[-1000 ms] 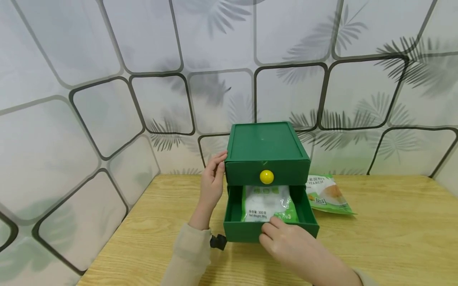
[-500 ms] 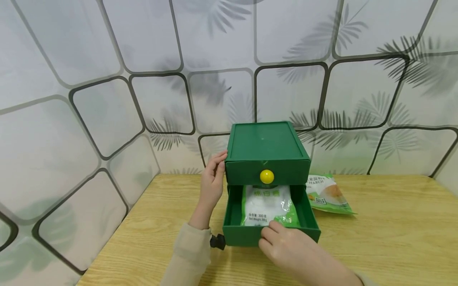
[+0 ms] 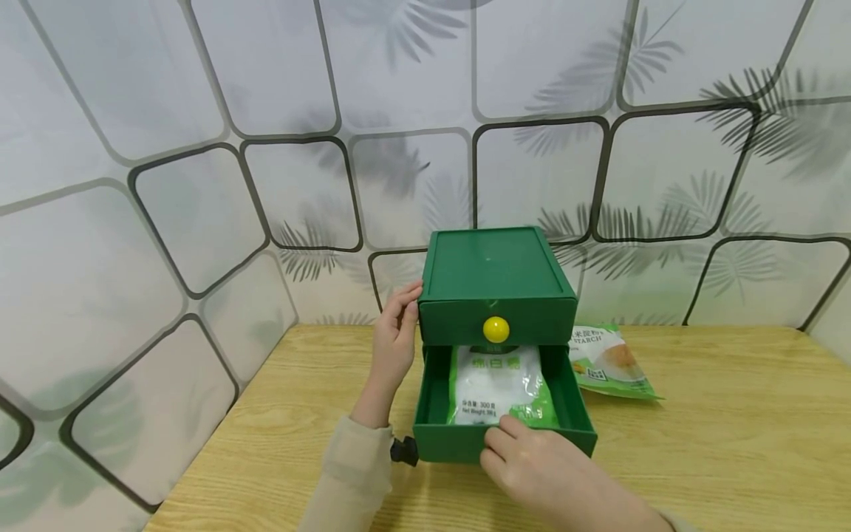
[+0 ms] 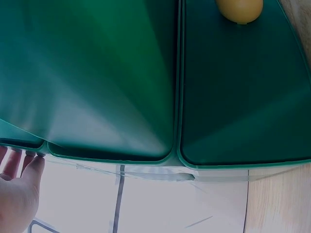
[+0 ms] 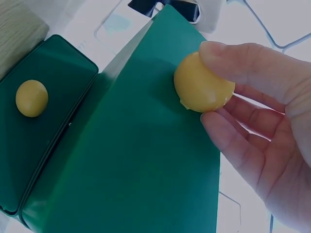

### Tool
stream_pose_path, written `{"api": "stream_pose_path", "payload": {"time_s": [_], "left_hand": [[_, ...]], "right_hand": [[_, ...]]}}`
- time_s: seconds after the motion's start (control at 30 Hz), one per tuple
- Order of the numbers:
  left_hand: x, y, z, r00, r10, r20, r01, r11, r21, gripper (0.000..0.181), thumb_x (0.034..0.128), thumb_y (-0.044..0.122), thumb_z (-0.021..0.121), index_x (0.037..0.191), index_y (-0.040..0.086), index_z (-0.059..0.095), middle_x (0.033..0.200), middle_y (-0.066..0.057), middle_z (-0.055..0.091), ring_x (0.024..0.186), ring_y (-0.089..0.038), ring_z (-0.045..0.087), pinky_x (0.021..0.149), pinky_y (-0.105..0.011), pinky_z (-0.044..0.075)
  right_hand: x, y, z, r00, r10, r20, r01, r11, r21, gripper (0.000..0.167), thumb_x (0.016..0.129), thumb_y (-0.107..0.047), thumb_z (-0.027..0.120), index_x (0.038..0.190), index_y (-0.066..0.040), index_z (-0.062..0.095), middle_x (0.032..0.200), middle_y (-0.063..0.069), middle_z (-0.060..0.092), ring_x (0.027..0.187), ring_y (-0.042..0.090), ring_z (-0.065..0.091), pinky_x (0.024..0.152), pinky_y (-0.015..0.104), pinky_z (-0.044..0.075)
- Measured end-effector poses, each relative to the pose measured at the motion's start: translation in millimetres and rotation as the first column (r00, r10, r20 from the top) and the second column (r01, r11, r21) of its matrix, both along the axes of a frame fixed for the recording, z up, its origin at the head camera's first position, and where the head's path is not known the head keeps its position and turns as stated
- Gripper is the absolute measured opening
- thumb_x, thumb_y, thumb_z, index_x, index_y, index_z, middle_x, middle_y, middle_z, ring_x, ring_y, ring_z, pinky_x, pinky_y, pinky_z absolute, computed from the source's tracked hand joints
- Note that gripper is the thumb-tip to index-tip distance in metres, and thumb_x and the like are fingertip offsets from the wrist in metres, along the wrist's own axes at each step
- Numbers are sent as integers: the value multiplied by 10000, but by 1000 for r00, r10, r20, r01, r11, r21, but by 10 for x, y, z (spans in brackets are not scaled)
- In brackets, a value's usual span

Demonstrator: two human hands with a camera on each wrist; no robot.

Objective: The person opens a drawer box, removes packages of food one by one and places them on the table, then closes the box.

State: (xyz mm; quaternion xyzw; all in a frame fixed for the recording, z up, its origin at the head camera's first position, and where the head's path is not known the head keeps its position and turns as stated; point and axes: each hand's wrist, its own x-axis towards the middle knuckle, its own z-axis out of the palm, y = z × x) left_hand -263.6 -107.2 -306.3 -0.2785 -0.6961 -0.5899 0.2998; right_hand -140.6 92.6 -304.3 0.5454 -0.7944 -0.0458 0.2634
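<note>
A green two-drawer box stands on the table, its upper drawer closed behind a yellow knob. Below it, the lower drawer is pulled out. A white and green bag marked 300 g lies inside; its back end is hidden under the upper drawer. My right hand pinches the lower drawer's yellow knob between thumb and fingers, as the right wrist view shows. Against the box's left side rests my left hand, fingers fairly straight, fingertips touching the green wall.
A bag of starch lies on the wooden table just right of the box. A patterned wall covering rises behind the table. Something small and black shows by my left wrist.
The lower drawer has slid farther out toward me, with my right hand on its knob and the white bag riding along. My left hand and the box stay in place.
</note>
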Motion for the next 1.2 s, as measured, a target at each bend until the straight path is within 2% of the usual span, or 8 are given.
{"api": "stream_pose_path", "payload": {"time_s": [0.07, 0.23, 0.53, 0.73, 0.83, 0.9, 1.07, 1.2], "left_hand": [[-42, -10, -37, 1000, -5, -8, 5, 1000, 3, 273, 940, 7, 378, 1155, -94, 510, 1244, -186, 462, 1137, -258, 438, 878, -295, 411], [-63, -16, -55, 1000, -5, -29, 5, 1000, 4, 281, 951, 57, 382, 1154, -83, 516, 1244, -166, 469, 1147, -233, 432, 886, -278, 405], [-56, -17, -59, 1000, -2, -24, 2, 1000, 4, 289, 955, 80, 384, 1154, -85, 514, 1239, -167, 471, 1141, -230, 438, 873, -276, 414], [-58, -9, -50, 1000, -2, -19, 2, 1000, 5, 276, 947, 33, 380, 1154, -93, 511, 1240, -178, 468, 1144, -246, 434, 875, -253, 408], [-37, -3, -29, 1000, -2, -9, 2, 1000, 8, 270, 938, -3, 376, 1150, -105, 508, 1236, -195, 466, 1142, -266, 433, 870, -245, 407], [17, 10, 17, 1000, 1, 1, -1, 1000, 6, 266, 934, -27, 371, 1144, -124, 502, 1231, -217, 461, 1140, -287, 430, 870, -249, 407], [156, 42, 129, 1000, 4, 22, -4, 1000, 2, 263, 932, -47, 361, 1136, -157, 484, 1227, -249, 449, 1142, -315, 420, 886, -289, 401], [164, 45, 139, 1000, -4, 23, 4, 1000, 6, 264, 932, -45, 360, 1136, -159, 482, 1227, -253, 446, 1143, -315, 420, 891, -293, 398]], "right_hand": [[3, 6, -12, 1000, 5, 5, -5, 1000, -6, 117, 720, -95, 702, 770, -129, 601, 740, -41, 505, 663, 91, 405, 547, 146, 388], [12, 19, -40, 1000, 22, 14, -21, 1000, -23, 127, 716, -114, 698, 759, -134, 580, 730, -49, 475, 661, 78, 383, 528, 121, 355], [18, 0, -73, 996, 68, -59, -69, 997, -16, 61, 733, -123, 639, 759, -127, 583, 738, -30, 500, 654, 91, 386, 508, 124, 356], [37, -11, -77, 998, 61, -29, -61, 998, -1, 79, 781, -197, 624, 760, -130, 588, 750, -35, 499, 658, 86, 383, 502, 115, 350], [48, -16, -74, 998, 60, -9, -60, 998, 4, 152, 846, -258, 574, 758, -136, 592, 752, -41, 499, 655, 80, 383, 505, 112, 346], [53, -16, -72, 998, 58, -4, -57, 998, 13, 182, 864, -285, 555, 763, -139, 598, 757, -43, 507, 657, 80, 390, 516, 114, 355], [63, -13, -59, 997, 31, 77, -35, 998, 53, 326, 903, -417, 460, 783, -148, 600, 766, -57, 508, 662, 67, 382, 532, 105, 353], [68, -16, -57, 993, 25, 112, -32, 997, 64, 391, 910, -465, 402, 784, -152, 599, 759, -64, 501, 655, 59, 369, 532, 95, 340]]}}
